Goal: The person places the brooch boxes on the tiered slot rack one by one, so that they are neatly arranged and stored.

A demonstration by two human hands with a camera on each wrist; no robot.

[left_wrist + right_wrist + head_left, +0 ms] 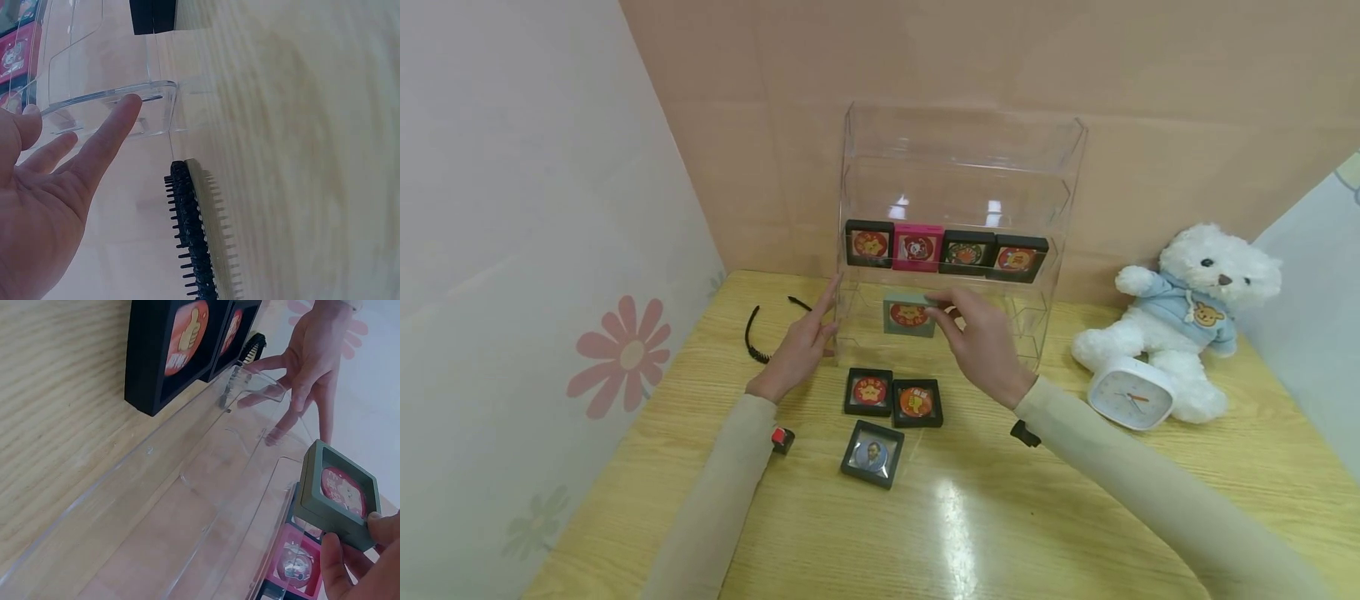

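Note:
A grey-green square frame with a red round badge [909, 315] is pinched at its right side by my right hand [988, 346], in front of the lower part of a clear tiered rack [955, 133]. In the right wrist view the right hand [369, 569] grips the green frame [340, 494] between thumb and fingers. My left hand [797, 354], fingers extended, touches the rack's left side; the left wrist view shows the left hand [53, 200] against the clear edge [112, 95]. One rack tier holds several frames, black ones and a pink one [917, 248].
On the table [820, 533], two black frames with badges [869, 392] [917, 402] lie before the rack, and a third with a portrait [872, 455] is nearer. A black hairband [751, 333] is at left; a white teddy bear [1195, 292] and a clock [1131, 393] are at right.

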